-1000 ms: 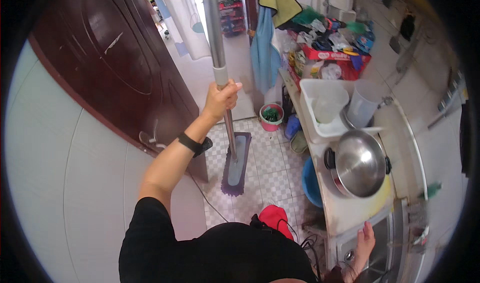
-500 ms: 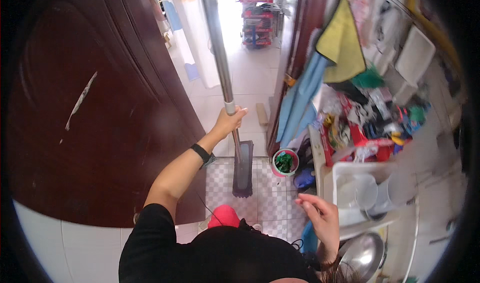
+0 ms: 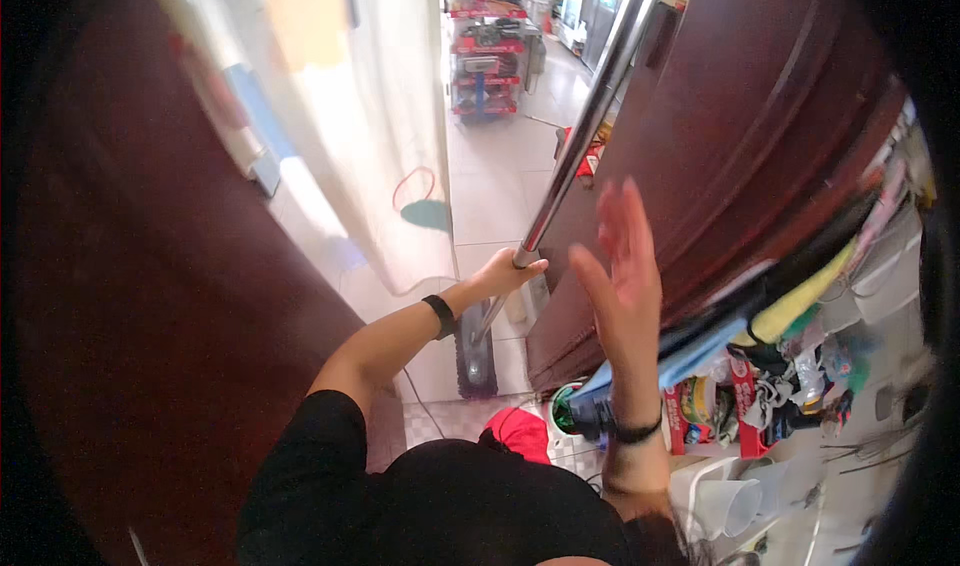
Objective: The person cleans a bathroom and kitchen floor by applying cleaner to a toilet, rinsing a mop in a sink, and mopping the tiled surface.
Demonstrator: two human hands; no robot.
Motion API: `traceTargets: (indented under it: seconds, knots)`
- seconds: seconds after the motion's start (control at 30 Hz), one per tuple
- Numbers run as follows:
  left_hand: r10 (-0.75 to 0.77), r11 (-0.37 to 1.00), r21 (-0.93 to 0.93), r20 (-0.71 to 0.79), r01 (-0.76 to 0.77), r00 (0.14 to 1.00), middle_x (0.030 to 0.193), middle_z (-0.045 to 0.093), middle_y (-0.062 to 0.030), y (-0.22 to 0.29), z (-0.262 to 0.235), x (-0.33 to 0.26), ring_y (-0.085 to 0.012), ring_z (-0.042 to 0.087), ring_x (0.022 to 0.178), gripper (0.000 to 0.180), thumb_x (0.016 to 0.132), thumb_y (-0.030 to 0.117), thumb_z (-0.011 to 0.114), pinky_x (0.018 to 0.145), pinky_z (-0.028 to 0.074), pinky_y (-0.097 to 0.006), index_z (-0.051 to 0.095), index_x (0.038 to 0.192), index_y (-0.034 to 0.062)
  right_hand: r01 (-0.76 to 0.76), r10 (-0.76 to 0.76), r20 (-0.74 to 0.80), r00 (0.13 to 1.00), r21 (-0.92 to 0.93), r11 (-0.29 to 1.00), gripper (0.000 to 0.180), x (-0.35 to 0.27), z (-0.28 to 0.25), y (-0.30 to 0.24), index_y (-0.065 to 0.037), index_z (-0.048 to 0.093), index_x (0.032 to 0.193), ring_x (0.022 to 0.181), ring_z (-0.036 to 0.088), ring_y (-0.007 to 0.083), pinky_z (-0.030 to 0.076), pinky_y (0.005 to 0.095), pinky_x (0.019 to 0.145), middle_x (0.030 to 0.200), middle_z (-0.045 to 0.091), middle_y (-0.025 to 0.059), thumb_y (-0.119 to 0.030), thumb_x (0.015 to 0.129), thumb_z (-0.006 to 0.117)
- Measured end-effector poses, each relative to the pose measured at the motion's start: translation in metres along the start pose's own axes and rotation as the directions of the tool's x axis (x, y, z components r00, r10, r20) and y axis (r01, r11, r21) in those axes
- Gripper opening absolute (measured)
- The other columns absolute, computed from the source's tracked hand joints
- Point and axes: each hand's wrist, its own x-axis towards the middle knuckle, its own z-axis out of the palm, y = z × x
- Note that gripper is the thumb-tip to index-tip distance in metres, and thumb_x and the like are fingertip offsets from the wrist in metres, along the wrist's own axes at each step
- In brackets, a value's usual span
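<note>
My left hand (image 3: pixel 508 274) is closed around the metal pole of a flat mop (image 3: pixel 572 161). The pole leans up and to the right, past the door frame. Below, the dark fringed mop head (image 3: pixel 477 358) lies on the floor at the doorway, partly hidden by my left forearm. My right hand (image 3: pixel 622 271) is raised to the right of the pole, apart from it, fingers stretched out and nothing in them. It is somewhat blurred and nearest the dark red-brown door frame (image 3: pixel 720 136).
A dark door (image 3: pixel 130 296) stands at the left, beside a white patterned curtain (image 3: pixel 350 96). Beyond the doorway is a red shelf rack (image 3: pixel 487 51). At the lower right are hanging cloths (image 3: pixel 790 301), red boxes of clutter (image 3: pixel 745 406), a small bucket (image 3: pixel 562 418) and clear plastic containers (image 3: pixel 728 504).
I have moved forward into the doorway with the mop, its pole now leaning right instead of left. My right hand has risen from low at the right to beside the pole.
</note>
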Motion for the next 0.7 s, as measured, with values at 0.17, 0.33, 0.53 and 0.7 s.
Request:
traceTargets:
  seconds: [0.17,0.33,0.53,0.7]
  knots:
    - [-0.025,0.999,-0.041,0.227,0.035,0.974,0.058,0.049,0.0007,-0.026,-0.043,0.130,-0.0096,0.050,0.056,0.045,0.089,0.045,0.066,0.050,0.043,-0.029,0.054,0.068,0.0063,0.199,-0.132,-0.340,0.931,0.169,0.965,0.071,0.182,0.064,0.087,0.005,0.035,0.135,0.111,0.054,0.0249,0.040,0.0377,0.099,0.117,0.055,0.0169,-0.012,0.078,0.074]
    - [-0.129,0.983,0.151,0.179,0.103,0.975,0.060,0.054,-0.0022,-0.074,-0.125,0.208,-0.0128,0.051,0.055,0.046,0.087,0.040,0.069,0.053,0.044,-0.032,0.051,0.065,0.0040,0.201,-0.195,-0.455,0.869,-0.035,0.979,0.045,0.311,0.127,0.180,0.002,0.051,0.114,0.081,0.058,0.0132,0.047,0.0274,0.076,0.086,0.061,0.0046,-0.017,0.081,0.074]
    - [0.159,0.965,0.161,0.259,-0.205,0.953,0.097,0.065,-0.0104,-0.144,-0.273,0.325,-0.0162,0.061,0.091,0.047,0.081,0.039,0.075,0.080,0.050,-0.031,0.058,0.112,0.0077,-0.163,0.166,-0.013,0.986,0.127,0.978,0.018,0.453,0.220,0.295,-0.004,0.062,0.081,0.048,0.047,0.0052,0.034,0.0219,0.044,0.058,0.052,-0.0033,-0.018,0.090,0.066]
    - [-0.103,0.988,0.117,0.042,0.097,0.994,0.104,0.066,-0.0050,-0.183,-0.501,0.421,-0.0137,0.060,0.099,0.039,0.092,0.026,0.062,0.089,0.048,-0.030,0.056,0.127,0.0087,-0.111,0.213,-0.483,0.849,0.232,0.966,0.038,0.530,0.220,0.380,-0.009,0.049,0.059,0.046,0.034,0.0016,0.023,0.0218,0.042,0.053,0.041,-0.0084,-0.021,0.089,0.070]
